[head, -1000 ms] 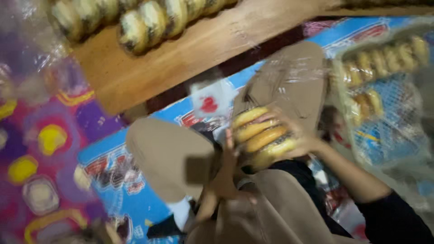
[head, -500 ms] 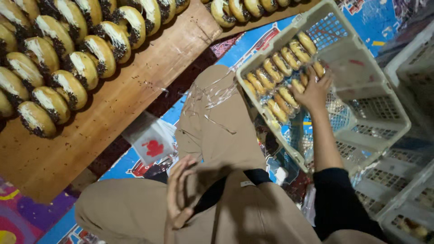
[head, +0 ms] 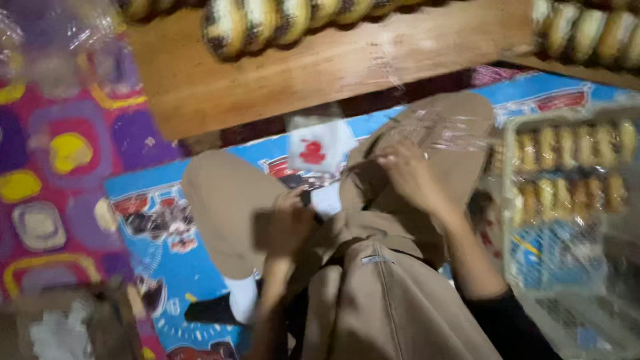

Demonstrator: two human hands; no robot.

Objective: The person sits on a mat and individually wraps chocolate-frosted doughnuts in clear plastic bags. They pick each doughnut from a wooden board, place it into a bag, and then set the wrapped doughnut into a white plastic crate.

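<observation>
I see right hand (head: 410, 175) pinching clear bag (head: 440, 130) over knee; left hand (head: 288, 223) curled on lap, grip unclear; crate (head: 513, 220) beside.

Single view only, head-worn, looking steeply down onto own lap and floor, close range, frame tilted and motion-blurred. Tan-trousered knees fill centre and bottom; left hand (head: 288, 223) lower centre, right hand (head: 410, 175) just right of centre. Wooden board (head: 320, 73) across the top edge, plastic crate (head: 567, 200) at right, patterned mat (head: 60, 173) at left.
</observation>
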